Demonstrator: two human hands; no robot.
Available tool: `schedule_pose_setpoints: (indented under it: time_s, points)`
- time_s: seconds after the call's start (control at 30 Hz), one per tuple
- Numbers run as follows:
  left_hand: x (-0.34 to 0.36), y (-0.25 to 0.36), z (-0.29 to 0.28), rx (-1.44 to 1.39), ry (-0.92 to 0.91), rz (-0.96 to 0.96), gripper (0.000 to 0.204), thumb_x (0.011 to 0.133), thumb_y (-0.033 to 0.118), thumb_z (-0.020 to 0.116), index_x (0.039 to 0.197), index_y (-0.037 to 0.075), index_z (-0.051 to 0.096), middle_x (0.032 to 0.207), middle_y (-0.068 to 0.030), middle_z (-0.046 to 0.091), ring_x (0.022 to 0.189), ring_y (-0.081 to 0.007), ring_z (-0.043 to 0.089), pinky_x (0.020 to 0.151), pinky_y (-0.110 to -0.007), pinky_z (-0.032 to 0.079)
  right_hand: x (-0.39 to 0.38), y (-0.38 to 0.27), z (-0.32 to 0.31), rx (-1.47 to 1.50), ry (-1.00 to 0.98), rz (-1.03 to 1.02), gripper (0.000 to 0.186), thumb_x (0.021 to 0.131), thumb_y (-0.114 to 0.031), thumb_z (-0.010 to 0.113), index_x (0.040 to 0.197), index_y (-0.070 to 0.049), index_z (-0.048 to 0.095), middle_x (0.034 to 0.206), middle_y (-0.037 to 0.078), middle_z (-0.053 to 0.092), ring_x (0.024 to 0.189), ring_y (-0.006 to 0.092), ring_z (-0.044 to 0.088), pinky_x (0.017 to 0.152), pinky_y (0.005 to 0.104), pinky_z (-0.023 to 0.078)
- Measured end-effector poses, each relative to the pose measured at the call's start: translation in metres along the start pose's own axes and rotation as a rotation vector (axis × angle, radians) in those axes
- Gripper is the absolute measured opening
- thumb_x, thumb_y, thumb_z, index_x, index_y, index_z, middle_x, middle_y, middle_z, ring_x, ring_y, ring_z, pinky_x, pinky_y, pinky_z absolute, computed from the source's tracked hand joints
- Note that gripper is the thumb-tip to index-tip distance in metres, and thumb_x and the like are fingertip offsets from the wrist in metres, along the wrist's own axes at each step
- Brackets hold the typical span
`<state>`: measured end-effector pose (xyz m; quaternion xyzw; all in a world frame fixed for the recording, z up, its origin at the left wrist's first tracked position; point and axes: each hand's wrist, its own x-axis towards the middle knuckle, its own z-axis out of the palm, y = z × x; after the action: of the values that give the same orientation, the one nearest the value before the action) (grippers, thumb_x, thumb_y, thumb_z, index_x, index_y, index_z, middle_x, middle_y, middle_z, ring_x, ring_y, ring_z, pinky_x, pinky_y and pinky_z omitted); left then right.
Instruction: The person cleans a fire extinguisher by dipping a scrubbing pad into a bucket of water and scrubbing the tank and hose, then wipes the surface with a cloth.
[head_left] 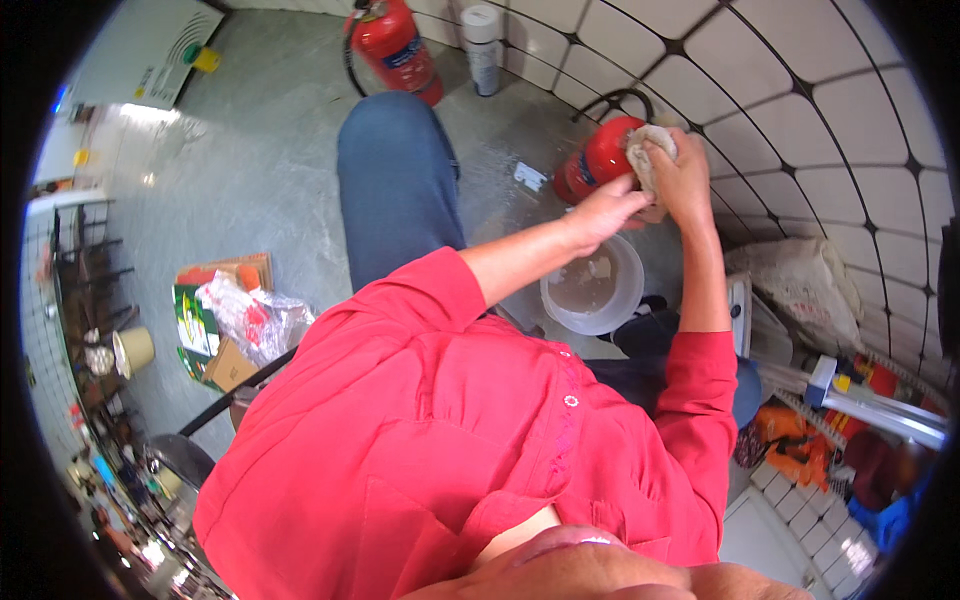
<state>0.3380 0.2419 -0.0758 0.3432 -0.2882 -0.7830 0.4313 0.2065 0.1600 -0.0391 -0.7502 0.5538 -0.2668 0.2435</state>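
Observation:
Above a round whitish plastic tub (628,290) of cloudy water, my hands are together on a crumpled off-white cloth (648,150). My right hand (684,182) is closed round it from the right side. Just below and to the left, my left hand (608,212) grips the lower part of the cloth, its fingertips partly hidden. Directly behind the cloth stands a red fire extinguisher (590,165) with a black hose. From this angle I cannot tell whether the cloth touches it.
A second red fire extinguisher (400,50) and a white spray can (481,55) stand by the tiled wall (780,120). A small white card (530,177) lies on the grey floor. Flattened cartons and a plastic bag (245,310) lie left; a sack (800,280) leans right.

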Motion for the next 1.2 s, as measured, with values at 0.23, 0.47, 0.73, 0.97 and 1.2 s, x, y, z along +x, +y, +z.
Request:
schedule_pose_setpoints:
  time_s: [0.23,0.47,0.73,0.97,1.2]
  points:
    - [0.012,-0.009,-0.007,0.027,-0.012,0.063,0.038,0.103,0.028,0.051,0.134,0.007,0.049,0.12,-0.0026,0.057,0.103,-0.0136,0.058,0.092,-0.031,0.049,0.043,0.012,0.019,0.077,0.035,0.093,0.032,0.089,-0.021,0.063,0.108,0.004,0.064,0.106,0.026,0.061,0.1,0.0409,0.06,0.087,0.0445,0.048]
    - [0.013,-0.009,-0.004,0.005,-0.001,0.167,0.045,0.101,0.018,0.05,0.143,0.008,0.041,0.118,-0.0023,0.055,0.1,-0.0109,0.056,0.089,-0.029,0.048,-0.024,0.007,-0.001,0.224,0.021,0.109,0.033,0.09,-0.019,0.063,0.114,0.004,0.06,0.101,0.026,0.061,0.101,0.0391,0.059,0.089,0.0424,0.047]
    - [0.004,-0.004,0.006,0.099,0.055,0.149,0.054,0.1,0.018,0.052,0.149,0.01,0.033,0.114,-0.0008,0.053,0.09,-0.0101,0.055,0.081,-0.027,0.049,0.069,0.017,0.024,-0.15,0.092,0.137,0.036,0.086,-0.02,0.064,0.106,0.01,0.06,0.098,0.031,0.065,0.093,0.0455,0.062,0.083,0.0464,0.049]
    - [0.015,-0.009,-0.008,0.007,0.034,0.146,0.027,0.1,0.017,0.053,0.124,0.004,0.053,0.101,-0.0011,0.059,0.085,-0.0099,0.056,0.076,-0.026,0.048,-0.007,-0.007,0.005,0.159,0.003,0.066,0.032,0.085,-0.016,0.066,0.109,0.005,0.06,0.103,0.024,0.063,0.095,0.0352,0.063,0.081,0.0444,0.051]
    - [0.002,0.001,-0.001,0.11,0.047,0.137,0.04,0.101,0.02,0.052,0.138,0.005,0.045,0.112,-0.0024,0.059,0.096,-0.0115,0.059,0.084,-0.025,0.047,0.039,-0.012,0.016,-0.079,-0.03,0.219,0.048,0.083,-0.03,0.069,0.113,0.006,0.059,0.111,0.029,0.064,0.103,0.041,0.062,0.09,0.0454,0.047]
